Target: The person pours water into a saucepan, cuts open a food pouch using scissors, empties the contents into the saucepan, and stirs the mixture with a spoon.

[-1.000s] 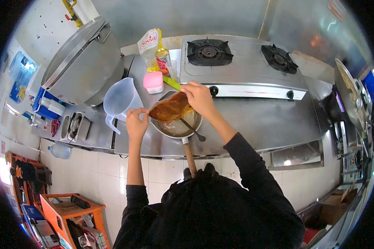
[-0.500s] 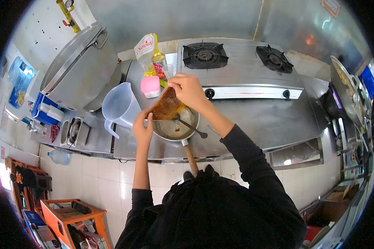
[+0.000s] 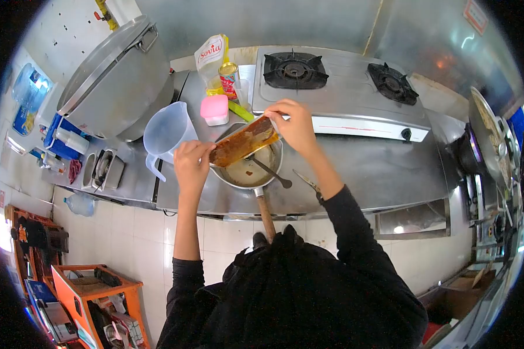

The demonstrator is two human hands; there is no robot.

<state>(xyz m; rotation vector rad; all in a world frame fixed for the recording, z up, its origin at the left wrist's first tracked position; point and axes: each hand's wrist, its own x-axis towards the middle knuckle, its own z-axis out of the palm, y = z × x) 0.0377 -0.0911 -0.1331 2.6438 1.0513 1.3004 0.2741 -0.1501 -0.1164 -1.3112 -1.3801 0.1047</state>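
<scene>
Between my two hands is a flat packet [image 3: 244, 142] smeared with glossy brown, stretched over a saucepan [image 3: 261, 186]. My left hand [image 3: 192, 163] pinches its left end, and my right hand [image 3: 297, 129] pinches its upper right end. A pale liquid with a small brown piece [image 3: 250, 173] in it shows inside the pan. Resting in the pan, a dark spoon [image 3: 273, 173] has its end over the rim. The pan's wooden handle [image 3: 265, 212] points toward my body.
A clear measuring jug [image 3: 169, 136] and a pink-lidded tub [image 3: 215, 110] stand left of the pan. Behind are a can [image 3: 229, 82] and a Sovia pouch [image 3: 211, 55]. The gas stove [image 3: 343, 99] is at back right, a large pot [image 3: 116, 81] at left. Scissors [image 3: 306, 181] lie right of the pan.
My right hand has moved right and slightly up, and my left hand has risen a little. The packet is now stretched wider and lies flatter above the pan.
</scene>
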